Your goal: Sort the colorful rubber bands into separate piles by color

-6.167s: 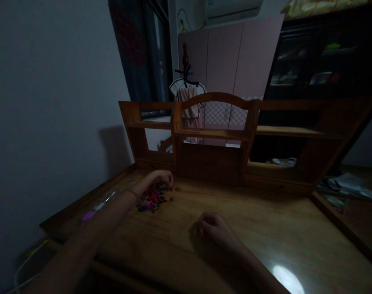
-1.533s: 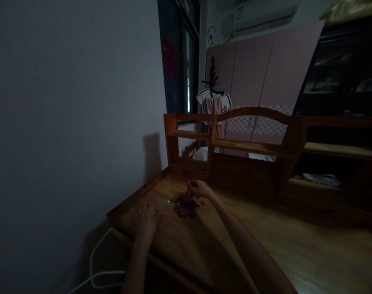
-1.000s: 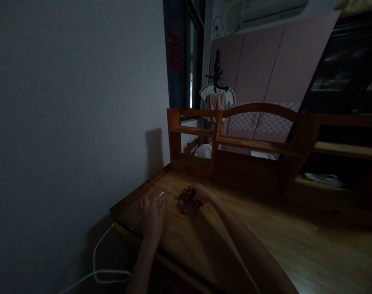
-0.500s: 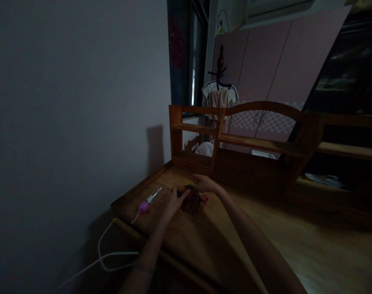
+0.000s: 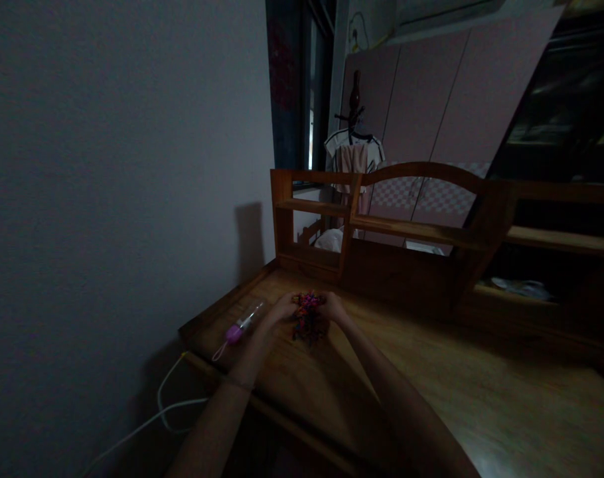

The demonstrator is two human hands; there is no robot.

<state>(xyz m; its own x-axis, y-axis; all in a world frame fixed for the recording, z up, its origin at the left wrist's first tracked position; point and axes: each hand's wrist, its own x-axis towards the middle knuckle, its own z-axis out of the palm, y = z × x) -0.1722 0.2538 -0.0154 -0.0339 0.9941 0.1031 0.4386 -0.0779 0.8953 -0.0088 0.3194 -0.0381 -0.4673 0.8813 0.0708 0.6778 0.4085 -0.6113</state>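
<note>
A small heap of multicoloured thin bands (image 5: pixel 309 322), with pink, red, orange and blue showing, sits on the wooden desk; the exact kind of the pieces is too small and dark to tell. From its left side my left hand (image 5: pixel 284 307) grips part of the heap, fingers curled in. On the opposite side my right hand (image 5: pixel 332 307) is closed on the heap's upper right part. Fingertips of both hands are partly hidden among the bands. Left of my left hand lies a clear tube with a purple cap (image 5: pixel 233 333) and a pink loop.
The wooden desk top (image 5: pixel 431 352) stretches to the right. Along its back stands a wooden shelf unit (image 5: pixel 411 229). A pale wall (image 5: pixel 133 166) rises on the left. Below the desk's left corner hangs a white cable (image 5: pixel 143 431).
Both hands have shifted from above and beside the heap to its two sides, closing on it. The heap's upper part is now gathered between them. The tube has stayed put.
</note>
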